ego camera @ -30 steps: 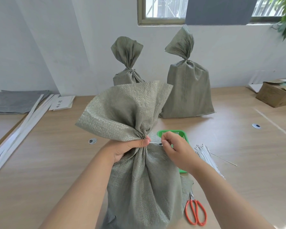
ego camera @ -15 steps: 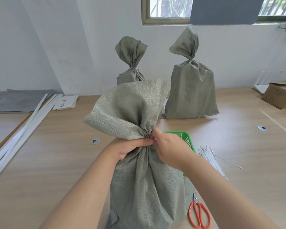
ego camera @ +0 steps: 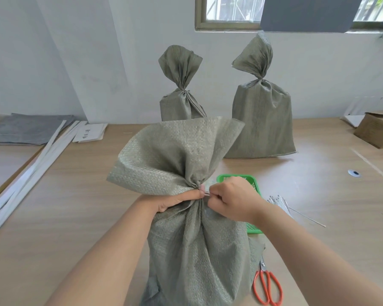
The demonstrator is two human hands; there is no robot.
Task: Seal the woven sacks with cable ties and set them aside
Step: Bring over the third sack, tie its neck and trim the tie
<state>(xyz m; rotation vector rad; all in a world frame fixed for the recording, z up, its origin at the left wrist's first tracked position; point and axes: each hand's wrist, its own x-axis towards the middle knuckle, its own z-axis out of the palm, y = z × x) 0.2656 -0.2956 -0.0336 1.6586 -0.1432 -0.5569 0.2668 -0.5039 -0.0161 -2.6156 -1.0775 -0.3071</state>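
Packing workroom: tied sacks (ego camera: 261, 115), cable ties (ego camera: 281, 202), worktable (ego camera: 75, 217).

Right hand: the right hand (ego camera: 231, 200), pressed against the sack's neck half a second ago, now sits slightly back from it, pinching a thin pale tie end (ego camera: 206, 193).
Left hand: the left hand (ego camera: 177, 200) keeps its clamp on the gathered neck of the sack (ego camera: 197, 239).

Two tied sacks (ego camera: 261, 120) stand behind the near sack (ego camera: 199, 239); basket (ego camera: 255, 186), ties (ego camera: 281, 202) and scissors (ego camera: 268, 286) lie right.

Left hand (ego camera: 175, 200) gripping sack (ego camera: 192, 235) neck, right hand (ego camera: 232, 200) pinching tie (ego camera: 206, 193) (barely visible)
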